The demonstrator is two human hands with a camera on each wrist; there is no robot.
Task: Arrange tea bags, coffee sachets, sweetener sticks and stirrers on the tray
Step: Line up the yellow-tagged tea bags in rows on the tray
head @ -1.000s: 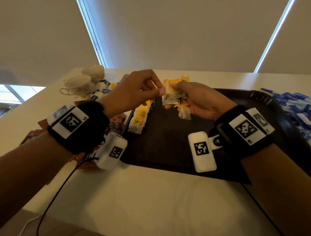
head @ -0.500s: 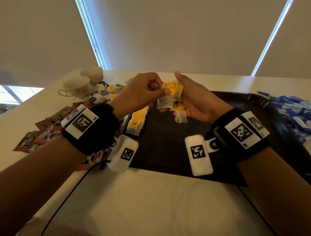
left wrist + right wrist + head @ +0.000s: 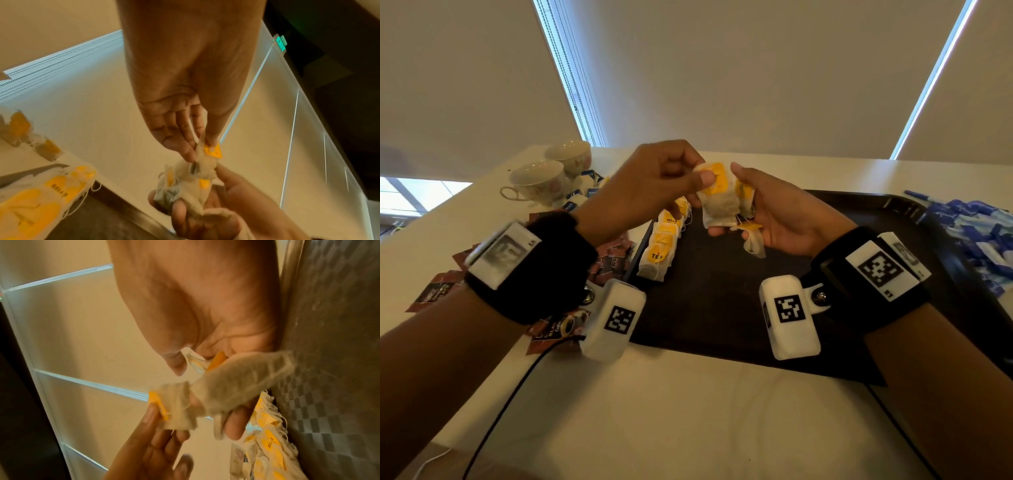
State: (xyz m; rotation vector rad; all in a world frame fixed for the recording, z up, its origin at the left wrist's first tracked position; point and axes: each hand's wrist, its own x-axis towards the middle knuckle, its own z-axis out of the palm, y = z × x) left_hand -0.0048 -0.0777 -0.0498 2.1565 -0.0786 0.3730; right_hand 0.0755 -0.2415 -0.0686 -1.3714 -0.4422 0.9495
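Observation:
Both hands hover above the far left part of the dark tray (image 3: 715, 308). My left hand (image 3: 654, 181) pinches one white tea bag with a yellow tag (image 3: 717, 192) between thumb and forefinger. My right hand (image 3: 777, 219) cups a small bunch of tea bags (image 3: 746, 205), and another bag (image 3: 755, 243) dangles below it. The left wrist view shows the pinched tea bag (image 3: 207, 151) above the bunch (image 3: 185, 188). A row of tea bags (image 3: 662, 246) lies along the tray's left side.
Brown coffee sachets (image 3: 613, 260) lie on the white table left of the tray. Two teacups (image 3: 537, 180) and small blue-and-white packets (image 3: 580, 195) stand at the far left. A pile of blue sticks (image 3: 976, 233) lies beyond the tray's right edge.
The left hand has drawn one tea bag up and left from the bunch in the right hand. Both hands stayed above the tray's far left part.

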